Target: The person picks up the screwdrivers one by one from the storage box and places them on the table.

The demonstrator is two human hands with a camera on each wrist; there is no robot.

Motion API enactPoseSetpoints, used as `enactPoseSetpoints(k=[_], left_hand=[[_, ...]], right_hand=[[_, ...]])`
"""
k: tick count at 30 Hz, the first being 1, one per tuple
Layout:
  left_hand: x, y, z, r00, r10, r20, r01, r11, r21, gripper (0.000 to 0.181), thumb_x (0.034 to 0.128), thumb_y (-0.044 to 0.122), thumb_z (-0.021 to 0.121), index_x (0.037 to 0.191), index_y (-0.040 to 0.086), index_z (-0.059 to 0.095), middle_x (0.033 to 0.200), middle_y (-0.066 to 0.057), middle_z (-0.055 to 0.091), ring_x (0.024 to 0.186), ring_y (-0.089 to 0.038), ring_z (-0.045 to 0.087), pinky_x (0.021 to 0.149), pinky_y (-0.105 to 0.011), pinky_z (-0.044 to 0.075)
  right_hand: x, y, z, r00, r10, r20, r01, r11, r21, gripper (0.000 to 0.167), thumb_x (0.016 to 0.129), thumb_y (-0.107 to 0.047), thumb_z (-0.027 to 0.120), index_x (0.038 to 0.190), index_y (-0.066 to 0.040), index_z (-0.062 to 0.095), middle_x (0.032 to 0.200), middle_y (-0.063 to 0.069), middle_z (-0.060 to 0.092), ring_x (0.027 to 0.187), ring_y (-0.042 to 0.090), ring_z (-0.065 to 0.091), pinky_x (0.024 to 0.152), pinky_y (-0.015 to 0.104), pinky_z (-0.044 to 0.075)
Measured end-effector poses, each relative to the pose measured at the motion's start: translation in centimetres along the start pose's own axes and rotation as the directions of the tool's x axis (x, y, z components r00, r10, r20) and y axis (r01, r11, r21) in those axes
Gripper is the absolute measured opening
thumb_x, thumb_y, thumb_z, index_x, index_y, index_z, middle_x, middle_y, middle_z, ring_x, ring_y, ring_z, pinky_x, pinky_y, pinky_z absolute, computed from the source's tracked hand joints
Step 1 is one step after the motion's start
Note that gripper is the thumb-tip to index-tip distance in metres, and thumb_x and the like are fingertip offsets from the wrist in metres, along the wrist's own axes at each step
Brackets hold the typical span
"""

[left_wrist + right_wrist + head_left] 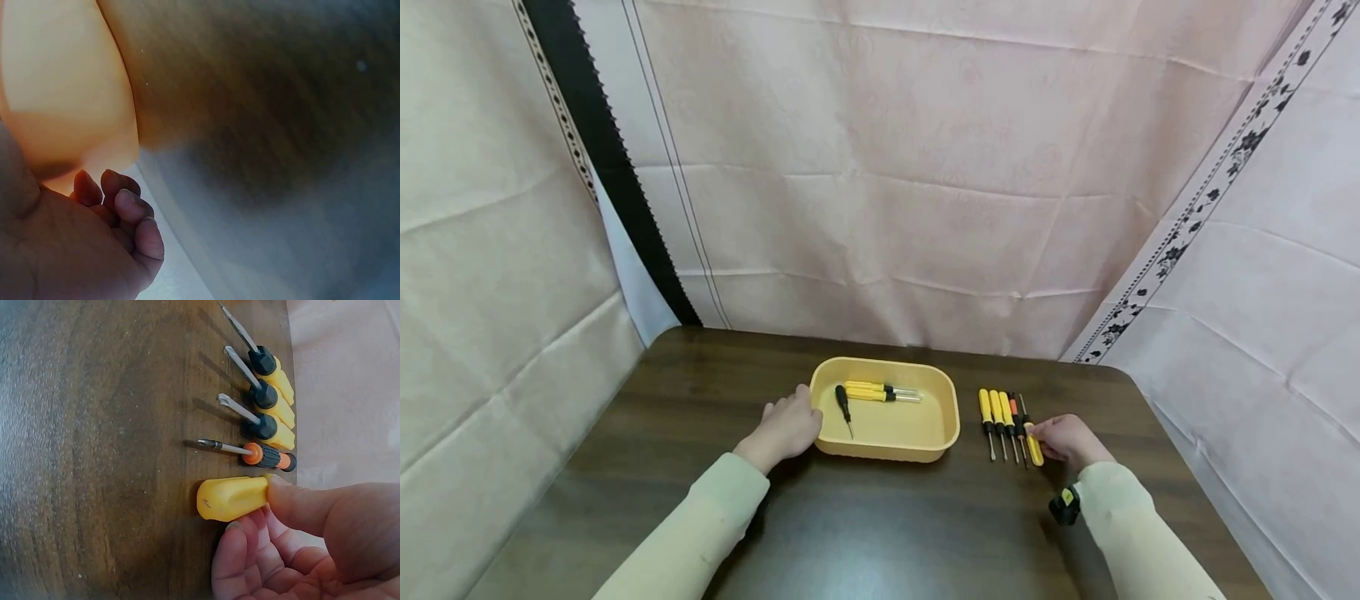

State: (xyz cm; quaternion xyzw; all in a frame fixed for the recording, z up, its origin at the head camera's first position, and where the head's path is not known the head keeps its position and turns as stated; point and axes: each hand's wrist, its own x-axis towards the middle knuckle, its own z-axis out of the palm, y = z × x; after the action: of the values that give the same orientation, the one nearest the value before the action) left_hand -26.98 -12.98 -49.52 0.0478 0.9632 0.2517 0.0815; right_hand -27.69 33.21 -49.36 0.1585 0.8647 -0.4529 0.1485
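Table (700,375): dark brown, wood grain running across, far corners rounded
Back cloth (887,125): pale pinkish, hung behind the table, creased with fold lines
Left cloth (512,292): cream, creased, edged by a narrow strip (553,96) of dark motifs
Black band (576,83): slanting down to the table's far left corner, jagged along its right edge
Floral border (1210,196): black flowers on white, slanting down to the far edge at right
Right cloth (1262,292): whitish, creased
Light: a soft pale sheen (861,562) on the table's near part
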Motion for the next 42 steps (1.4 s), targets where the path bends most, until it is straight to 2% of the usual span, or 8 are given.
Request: enactPoseSetpoints(k=[7, 16, 22, 29, 37, 42], left_hand=[[0.00, -0.17, 0.03, 1.000, 0.003, 0.002, -0.003, 1.000, 0.008, 0.040, 0.1004, 0.027, 0.040, 0.127, -0.004, 0.042, 0.080, -0.006, 0.051, 0.074, -0.025, 0.048, 0.078, -0.043, 0.030], [0.09, -0.06, 0.14, 1.000, 0.006, 0.005, -0.006, 1.000, 0.018, 0.041, 0.1004, 0.027, 0.040, 0.128, -0.004, 0.042, 0.082, -0.005, 0.052, 0.075, -0.024, 0.049, 0.080, -0.044, 0.031], [0.02, 0.17, -0.32, 1.000, -0.004, 0.000, 0.004, 1.000, 0.009, 0.041, 0.1003, 0.026, 0.040, 0.128, -0.004, 0.041, 0.083, -0.007, 0.053, 0.076, -0.025, 0.049, 0.081, -0.045, 0.032], [0.06, -0.22, 0.09, 1.000, -0.001, 0.012, 0.000, 1.000, 0.018, 0.045, 0.1007, 0.028, 0.040, 0.131, -0.005, 0.040, 0.088, -0.007, 0.054, 0.078, -0.024, 0.050, 0.083, -0.046, 0.033], [0.12, -0.01, -0.19, 1.000, 0.004, -0.003, -0.004, 1.000, 0.003, 0.043, 0.1007, 0.026, 0.039, 0.129, -0.005, 0.040, 0.083, -0.007, 0.052, 0.076, -0.025, 0.049, 0.081, -0.046, 0.031], [0.22, -0.14, 0.00, 1.000, -0.004, 0.010, 0.003, 1.000, 0.017, 0.046, 0.1007, 0.028, 0.039, 0.132, -0.006, 0.039, 0.089, -0.007, 0.054, 0.078, -0.024, 0.050, 0.083, -0.046, 0.032]], right_hand=[[0.00, -0.06, -0.04, 1.000, 0.000, -0.001, 0.000, 1.000, -0.007, 0.025, 0.093, -0.017, 0.065, 0.094, 0.007, 0.070, 0.075, 0.005, 0.061, 0.064, 0.017, 0.054, 0.063, 0.030, 0.049], [0.36, 0.25, -0.09, 0.998, 0.058, -0.010, -0.058, 0.998, -0.005, 0.026, 0.094, -0.023, 0.064, 0.086, 0.000, 0.070, 0.069, 0.003, 0.057, 0.062, 0.015, 0.054, 0.063, 0.028, 0.049], [0.17, 0.13, 0.07, 0.999, 0.038, -0.021, -0.038, 0.999, -0.007, 0.027, 0.094, -0.024, 0.065, 0.084, 0.001, 0.069, 0.068, 0.003, 0.056, 0.063, 0.017, 0.054, 0.063, 0.029, 0.048], [-0.01, 0.10, 0.13, 0.999, 0.030, -0.016, -0.031, 0.999, -0.010, 0.026, 0.095, -0.022, 0.063, 0.082, 0.000, 0.068, 0.065, 0.002, 0.055, 0.061, 0.016, 0.053, 0.061, 0.029, 0.047], [-0.02, -0.10, 0.02, 0.999, 0.022, -0.034, -0.022, 1.000, -0.005, 0.027, 0.094, -0.022, 0.064, 0.097, 0.003, 0.071, 0.075, 0.005, 0.059, 0.065, 0.017, 0.054, 0.063, 0.028, 0.048], [-0.21, 0.01, 0.11, 1.000, 0.017, -0.024, -0.017, 1.000, -0.008, 0.026, 0.094, -0.021, 0.064, 0.092, 0.003, 0.071, 0.068, 0.003, 0.056, 0.061, 0.016, 0.053, 0.061, 0.029, 0.047]])
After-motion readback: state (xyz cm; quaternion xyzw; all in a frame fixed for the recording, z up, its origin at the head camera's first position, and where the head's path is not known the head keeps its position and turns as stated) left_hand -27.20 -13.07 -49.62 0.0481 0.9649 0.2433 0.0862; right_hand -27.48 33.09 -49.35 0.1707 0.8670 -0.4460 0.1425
